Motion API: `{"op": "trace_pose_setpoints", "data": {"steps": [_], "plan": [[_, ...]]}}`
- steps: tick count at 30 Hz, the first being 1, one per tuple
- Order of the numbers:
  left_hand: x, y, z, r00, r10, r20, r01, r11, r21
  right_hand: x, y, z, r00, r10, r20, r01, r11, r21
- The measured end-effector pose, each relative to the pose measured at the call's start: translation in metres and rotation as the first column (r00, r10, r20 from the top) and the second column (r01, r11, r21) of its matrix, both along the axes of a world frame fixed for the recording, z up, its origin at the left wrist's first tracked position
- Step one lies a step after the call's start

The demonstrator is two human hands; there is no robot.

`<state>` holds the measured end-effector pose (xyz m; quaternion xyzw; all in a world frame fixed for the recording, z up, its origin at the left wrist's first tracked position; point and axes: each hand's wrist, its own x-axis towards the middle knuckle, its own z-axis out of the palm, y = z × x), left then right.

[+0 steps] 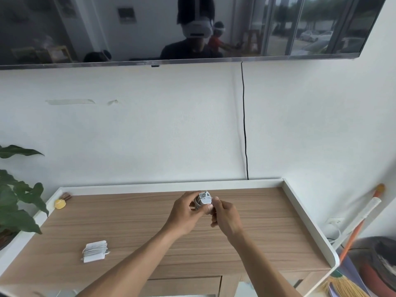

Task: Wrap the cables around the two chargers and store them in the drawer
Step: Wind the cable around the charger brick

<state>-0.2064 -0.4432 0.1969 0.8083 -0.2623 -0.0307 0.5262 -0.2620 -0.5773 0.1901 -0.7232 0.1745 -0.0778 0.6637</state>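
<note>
A white charger [204, 200] with its cable wound around it is held above the middle of the wooden tabletop [150, 228]. My left hand [188, 213] grips its body from the left. My right hand [225, 215] pinches the cable against it on the right side. A second white charger [95, 251], its cable wrapped around it, lies on the tabletop at the front left, apart from both hands. A drawer front [184, 285] shows under the table's front edge, partly hidden by my arms.
A raised white rim [308, 219] borders the tabletop at the back and sides. A small yellow object [60, 203] sits in the back left corner. A leafy plant [19, 200] stands at the left. A broom [351, 239] leans at the right. A black cable [244, 125] hangs down the wall.
</note>
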Motion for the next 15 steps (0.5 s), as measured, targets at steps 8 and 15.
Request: {"op": "trace_pose_setpoints", "data": {"steps": [8, 15], "plan": [[0.019, 0.010, 0.006, 0.991, -0.007, -0.136, 0.025, 0.991, 0.132, 0.003, -0.016, -0.005, 0.993, 0.099, -0.068, -0.112, 0.967, -0.228], [0.013, 0.004, 0.007, 0.954, -0.017, -0.300, -0.008, 0.997, -0.081, 0.000, -0.020, 0.001, 0.990, 0.131, -0.049, -0.137, 0.850, -0.508]]}}
